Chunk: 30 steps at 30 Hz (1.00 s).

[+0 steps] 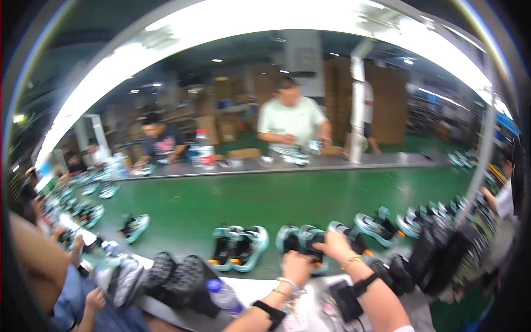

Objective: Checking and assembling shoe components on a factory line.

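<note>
At the right hand [336, 247], a shoe [308, 239]

From your head, the left of two side-by-side fisheye cameras faces forward and down across a green work surface [265, 196]. Your left hand [297, 264] and right hand [336, 246] sit close to the lens toward five o'clock, with your forearms [384, 299] entering from the lower edge. A standing co-worker [293, 122] is well beyond, toward one o'clock. The overhead lighting [265, 16] bows from ten o'clock round to two.
</note>
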Motion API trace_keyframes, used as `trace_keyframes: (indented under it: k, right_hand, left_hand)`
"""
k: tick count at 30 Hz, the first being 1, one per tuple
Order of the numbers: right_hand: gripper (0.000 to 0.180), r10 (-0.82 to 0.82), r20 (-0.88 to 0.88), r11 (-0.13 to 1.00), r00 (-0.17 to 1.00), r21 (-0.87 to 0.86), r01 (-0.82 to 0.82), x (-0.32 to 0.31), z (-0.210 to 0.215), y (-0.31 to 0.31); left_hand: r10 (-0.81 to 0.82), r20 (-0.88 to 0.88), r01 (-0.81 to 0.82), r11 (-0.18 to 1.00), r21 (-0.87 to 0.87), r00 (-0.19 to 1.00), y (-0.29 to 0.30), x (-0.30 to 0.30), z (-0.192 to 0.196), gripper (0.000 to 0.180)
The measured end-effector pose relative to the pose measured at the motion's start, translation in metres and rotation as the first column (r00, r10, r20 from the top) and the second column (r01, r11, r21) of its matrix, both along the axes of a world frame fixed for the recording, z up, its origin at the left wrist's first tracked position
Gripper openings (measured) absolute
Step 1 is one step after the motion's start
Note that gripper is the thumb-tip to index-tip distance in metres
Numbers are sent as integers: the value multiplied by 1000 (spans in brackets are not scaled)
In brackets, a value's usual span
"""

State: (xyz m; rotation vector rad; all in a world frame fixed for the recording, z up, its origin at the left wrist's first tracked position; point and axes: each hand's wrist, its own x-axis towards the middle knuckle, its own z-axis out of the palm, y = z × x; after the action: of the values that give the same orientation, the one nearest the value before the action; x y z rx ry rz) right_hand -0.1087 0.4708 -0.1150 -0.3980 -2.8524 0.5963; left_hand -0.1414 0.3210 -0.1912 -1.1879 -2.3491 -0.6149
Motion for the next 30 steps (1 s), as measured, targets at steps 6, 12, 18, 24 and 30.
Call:
trace_keyframes:
  k: [6,12,18,24,30]
  right_hand:
    - [38,-77,148,854,986,520,-12,-50,-46,-19]
    - [12,-290,99,905,952,352,239,-85,-90,-37]
    - [12,-408,91,903,908,188,387,-109,-120,-23]
    - [16,-333,86,943,939,14,333,-98,-118,-16]
    - [13,-324,-52,946,944,1,325,-95,-122,-24]
  left_hand:
    - [89,145,-76,993,-90,985,-1,3,-22,28]
    - [146,185,-130,987,-96,972,-9,-5,-24,21]
    - [165,168,-154,985,-80,972,-3,-1,-25,20]
    - [190,175,-170,978,-121,966,-2,1,-17,26]
    - [191,219,-157,974,-160,957,-8,5,-11,28]
